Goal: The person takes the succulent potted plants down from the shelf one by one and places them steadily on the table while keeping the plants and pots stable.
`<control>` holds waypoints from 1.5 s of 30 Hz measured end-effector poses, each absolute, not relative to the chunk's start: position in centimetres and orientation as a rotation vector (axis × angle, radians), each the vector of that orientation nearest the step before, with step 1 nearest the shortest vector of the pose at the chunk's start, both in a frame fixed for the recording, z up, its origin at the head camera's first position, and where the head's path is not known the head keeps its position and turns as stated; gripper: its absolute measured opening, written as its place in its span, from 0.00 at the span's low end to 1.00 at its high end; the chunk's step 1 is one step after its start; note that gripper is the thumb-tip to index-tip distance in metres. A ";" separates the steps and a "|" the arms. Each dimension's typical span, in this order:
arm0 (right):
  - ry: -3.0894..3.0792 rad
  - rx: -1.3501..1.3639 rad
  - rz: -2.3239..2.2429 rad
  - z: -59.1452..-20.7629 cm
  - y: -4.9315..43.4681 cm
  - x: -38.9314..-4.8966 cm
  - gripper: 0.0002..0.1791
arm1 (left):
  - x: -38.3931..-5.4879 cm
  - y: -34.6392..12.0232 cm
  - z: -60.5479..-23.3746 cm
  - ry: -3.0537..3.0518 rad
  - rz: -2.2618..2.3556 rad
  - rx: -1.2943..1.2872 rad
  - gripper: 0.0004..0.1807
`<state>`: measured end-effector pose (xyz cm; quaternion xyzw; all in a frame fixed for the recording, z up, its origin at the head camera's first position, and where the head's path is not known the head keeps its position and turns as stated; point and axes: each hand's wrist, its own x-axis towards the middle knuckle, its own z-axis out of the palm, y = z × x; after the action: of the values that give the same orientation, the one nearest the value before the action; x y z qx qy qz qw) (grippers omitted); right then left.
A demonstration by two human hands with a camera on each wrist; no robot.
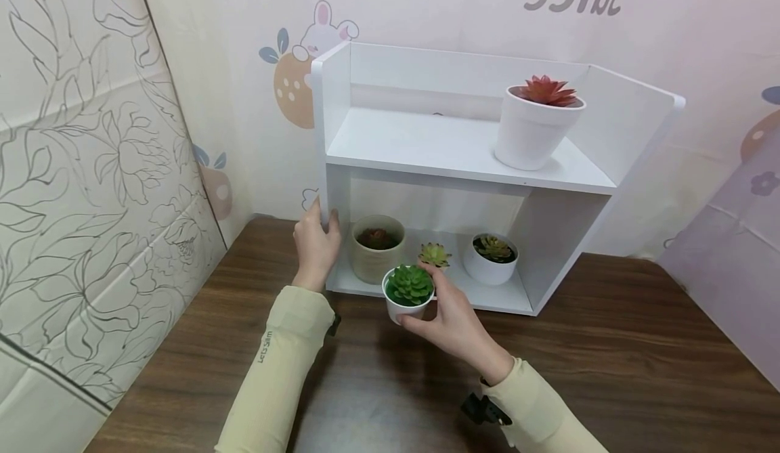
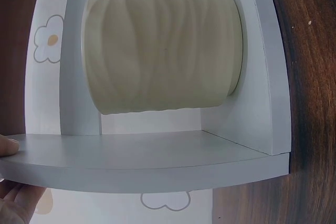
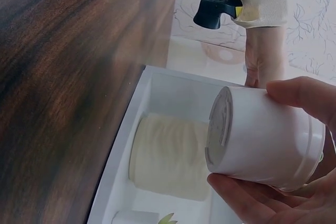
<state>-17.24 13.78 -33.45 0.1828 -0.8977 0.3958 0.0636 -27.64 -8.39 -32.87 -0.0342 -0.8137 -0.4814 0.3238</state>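
Observation:
My right hand [image 1: 453, 321] holds a small white pot with a green succulent [image 1: 409, 285] just in front of a white shelf [image 1: 420, 138]. In the right wrist view, thumb and fingers grip the sides of this white pot [image 3: 262, 135], its base facing left. My left hand [image 1: 317, 246] grips the shelf's left side panel, thumb on one face and fingers on the other, as the left wrist view shows. Close to it on the lower level stands a ribbed beige pot [image 1: 376, 260] with a dark reddish plant. Partly hidden behind the held pot is a yellow-green succulent [image 1: 435, 254].
A white pot with a succulent [image 1: 489, 267] stands at the lower level's right. On the upper level, a red succulent in a white pot [image 1: 533, 131] sits near the right panel. The shelf rests on a dark wooden table [image 1: 634, 351] against a patterned wall.

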 end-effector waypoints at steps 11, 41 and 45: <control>-2.706 0.588 1.202 -33.7 13.7 -17.2 0.46 | -27.8 -8.4 -32.8 -2.142 -1.269 -0.081 0.19; -2.736 0.583 1.231 -35.1 13.5 -17.4 0.42 | -27.8 -8.5 -32.9 -2.137 -1.264 -0.079 0.20; -2.738 0.573 1.229 -35.4 13.5 -17.4 0.42 | -27.7 -8.4 -32.8 -2.140 -1.267 -0.077 0.21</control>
<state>-17.36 13.54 -35.41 0.1874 -0.8953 0.4018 0.0430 -27.69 -8.44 -32.85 -0.0294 -0.8145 -0.4822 0.3211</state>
